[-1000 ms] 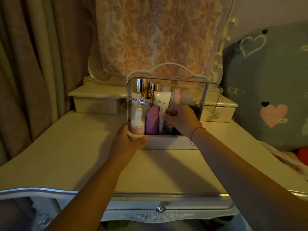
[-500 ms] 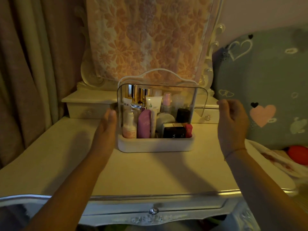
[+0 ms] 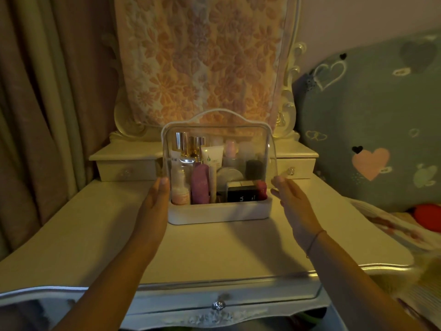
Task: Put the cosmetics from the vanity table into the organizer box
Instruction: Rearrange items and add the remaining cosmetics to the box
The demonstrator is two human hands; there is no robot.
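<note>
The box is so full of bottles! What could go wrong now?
1. The left hand and right hand are open at the sides of the organizer box, not curled round it. If it were lifted like this, it might slip.
2. The gold-capped bottles reach nearly up to the clear cover; a bump could tip them against their neighbours.
3. The red item sits right at the front rim and might catch the cover's edge.
</note>
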